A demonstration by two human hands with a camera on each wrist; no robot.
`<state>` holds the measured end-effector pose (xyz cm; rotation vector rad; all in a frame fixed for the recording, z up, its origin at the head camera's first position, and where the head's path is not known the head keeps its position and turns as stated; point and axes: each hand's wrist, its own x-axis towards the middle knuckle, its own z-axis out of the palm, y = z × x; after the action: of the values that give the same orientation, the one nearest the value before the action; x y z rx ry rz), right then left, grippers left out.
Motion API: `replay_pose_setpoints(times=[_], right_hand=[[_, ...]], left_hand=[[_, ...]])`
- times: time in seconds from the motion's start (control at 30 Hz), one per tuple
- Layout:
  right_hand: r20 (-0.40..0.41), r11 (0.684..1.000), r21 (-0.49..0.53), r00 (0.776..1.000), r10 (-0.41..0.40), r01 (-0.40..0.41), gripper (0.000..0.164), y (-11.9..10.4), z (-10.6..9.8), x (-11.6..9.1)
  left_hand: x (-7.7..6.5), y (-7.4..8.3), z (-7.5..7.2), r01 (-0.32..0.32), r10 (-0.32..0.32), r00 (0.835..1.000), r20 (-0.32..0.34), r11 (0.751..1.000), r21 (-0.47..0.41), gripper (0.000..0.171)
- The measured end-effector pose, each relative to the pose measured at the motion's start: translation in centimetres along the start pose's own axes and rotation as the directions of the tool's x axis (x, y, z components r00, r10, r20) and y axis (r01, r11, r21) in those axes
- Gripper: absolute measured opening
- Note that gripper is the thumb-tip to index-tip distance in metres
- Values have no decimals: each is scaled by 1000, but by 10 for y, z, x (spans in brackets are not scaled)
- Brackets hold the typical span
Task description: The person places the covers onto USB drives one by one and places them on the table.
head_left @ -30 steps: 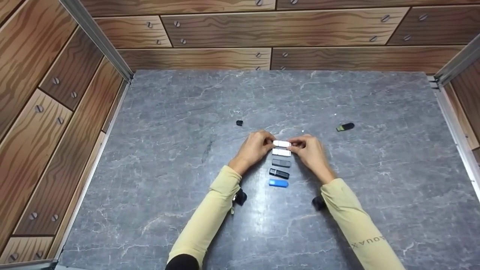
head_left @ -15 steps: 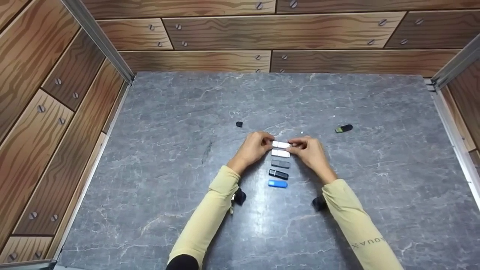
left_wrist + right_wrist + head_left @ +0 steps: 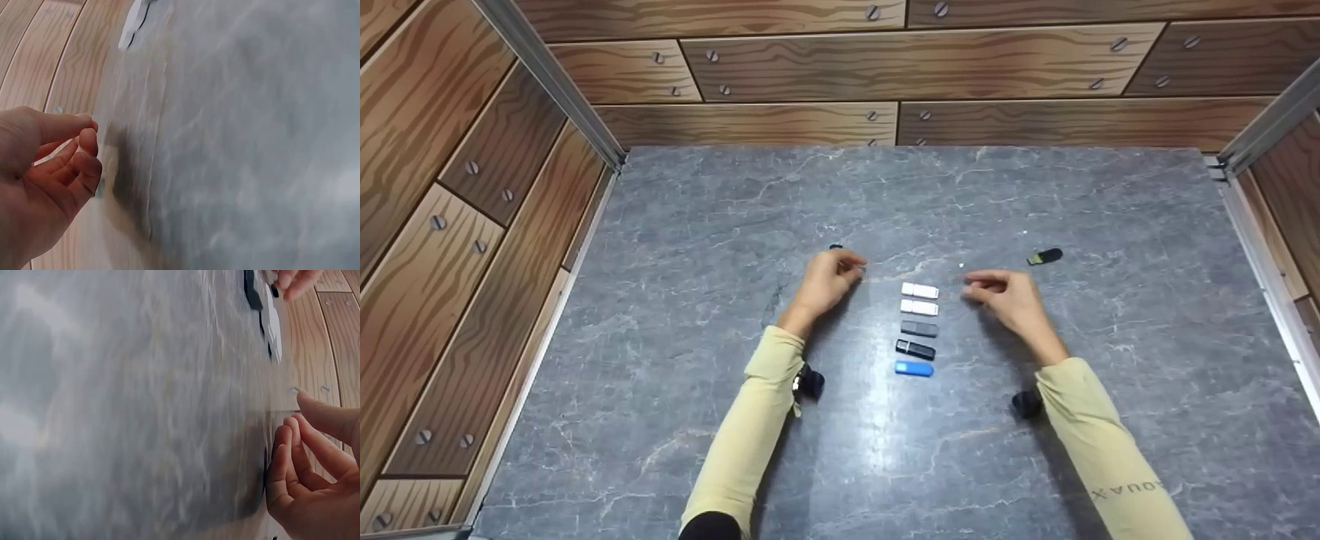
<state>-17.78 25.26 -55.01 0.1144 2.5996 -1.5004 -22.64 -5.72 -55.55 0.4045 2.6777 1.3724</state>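
Note:
A column of USB sticks lies on the grey table between the hands: a white USB stick at the far end, a second white USB stick, a grey USB stick, a black USB stick and a blue USB stick nearest. To their left, my left hand has loosely curled fingers and holds nothing; it partly hides a small black cap just beyond it. My right hand, right of the column, has relaxed fingers with nothing between them.
A black and green USB stick lies farther back on the right. Wood-patterned walls border the marbled grey tabletop at the back and both sides. Dark wrist cameras hang below both sleeves.
Both hands have let go of the farthest white USB stick and moved apart, the left hand leftward to near the black cap, the right hand rightward. The column of sticks stays in place.

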Motion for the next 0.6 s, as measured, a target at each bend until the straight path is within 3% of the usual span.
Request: replay_pose_setpoints(times=[0.17, 0.4, 0.6], right_hand=[[-39, 999, -27, 998, -46, 45, 29, 5, -11, 0], [-44, 994, -62, 995, -88, 85, 29, 14, -30, -1], [-125, 992, -97, 988, -94, 82, 28, 26, -50, -4]], left_hand=[[3, -7, -11, 31, -33, 998, -50, 999, -35, 18], [5, -15, -20, 44, -46, 986, -163, 999, -16, 15], [4, -22, -23, 63, -63, 980, -188, 998, -9, 9]])
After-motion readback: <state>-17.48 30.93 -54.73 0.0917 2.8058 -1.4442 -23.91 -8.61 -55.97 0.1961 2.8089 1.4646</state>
